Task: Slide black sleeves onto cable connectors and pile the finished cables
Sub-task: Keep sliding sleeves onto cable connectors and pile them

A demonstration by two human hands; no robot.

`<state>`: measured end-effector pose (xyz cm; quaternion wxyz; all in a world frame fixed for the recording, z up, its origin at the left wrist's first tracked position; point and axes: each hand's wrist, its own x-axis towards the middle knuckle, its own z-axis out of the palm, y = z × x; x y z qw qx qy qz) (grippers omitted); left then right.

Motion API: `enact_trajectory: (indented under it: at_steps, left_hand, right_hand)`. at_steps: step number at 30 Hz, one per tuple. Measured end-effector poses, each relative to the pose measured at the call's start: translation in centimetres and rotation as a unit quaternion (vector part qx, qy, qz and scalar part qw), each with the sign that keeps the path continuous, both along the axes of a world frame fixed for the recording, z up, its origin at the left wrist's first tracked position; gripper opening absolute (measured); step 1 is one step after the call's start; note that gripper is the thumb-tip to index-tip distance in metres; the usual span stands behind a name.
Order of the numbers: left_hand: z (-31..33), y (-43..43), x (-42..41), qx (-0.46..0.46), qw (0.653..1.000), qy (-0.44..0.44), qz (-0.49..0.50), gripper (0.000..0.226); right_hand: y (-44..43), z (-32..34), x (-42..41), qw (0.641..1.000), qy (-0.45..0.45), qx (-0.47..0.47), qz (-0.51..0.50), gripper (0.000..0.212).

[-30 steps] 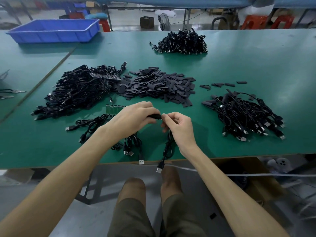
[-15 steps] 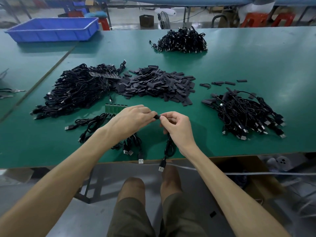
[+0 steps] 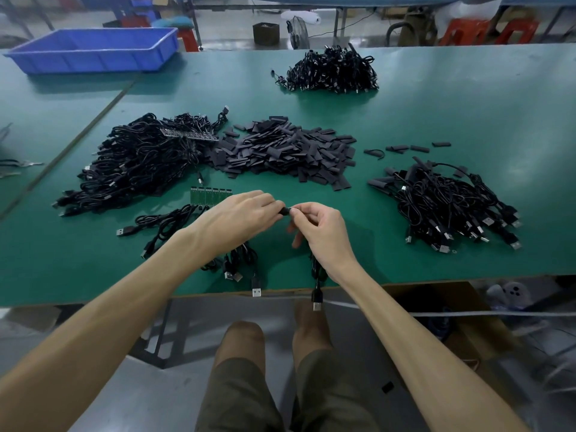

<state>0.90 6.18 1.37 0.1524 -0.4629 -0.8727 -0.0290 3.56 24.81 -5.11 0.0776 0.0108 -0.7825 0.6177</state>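
Mid-frame, left hand (image 3: 237, 219) pinches a short black sleeve (image 3: 283, 211), right hand (image 3: 324, 232) pinches a thin black cable (image 3: 316, 296), over green tabletop (image 3: 467, 113).

The person wears plain, slightly creased olive-brown shorts (image 3: 240, 397) that end just above 2 bare knees (image 3: 244, 335). Both forearms (image 3: 124, 310) are uncovered to the frame edge; left hand (image 3: 237, 219) and right hand (image 3: 324, 235) are bare too.

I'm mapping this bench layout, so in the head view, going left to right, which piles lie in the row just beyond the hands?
tangled cable pile → loose black sleeves pile → right-hand cable pile
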Motion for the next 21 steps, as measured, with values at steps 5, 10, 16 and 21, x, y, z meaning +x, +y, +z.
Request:
enact_trajectory:
  at_steps: [5, 10, 16, 21]
  left_hand:
    - [0.05, -0.08, -0.22, -0.007, 1.000, -0.001, -0.014, 0.024]
    - [0.18, -0.11, -0.38, -0.012, 1.000, 0.007, -0.027, 0.021]
    - [0.32, -0.24, -0.31, -0.008, 0.999, 0.032, -0.036, 0.018]
    - [0.28, -0.43, 0.11, -0.016, 0.998, 0.048, -0.039, 0.018]
  right_hand:
    - [-0.09, -0.08, -0.10, 0.999, -0.004, 0.038, 0.016, 0.019]
    - [-0.16, 0.05, -0.03, 0.999, -0.011, 0.041, 0.025, 0.020]
    - [-0.15, 0.23, -0.03, 0.999, -0.016, 0.041, 0.030, 0.023]
    - [-0.15, 0.17, 0.12, 0.999, -0.015, 0.019, 0.026, 0.024]
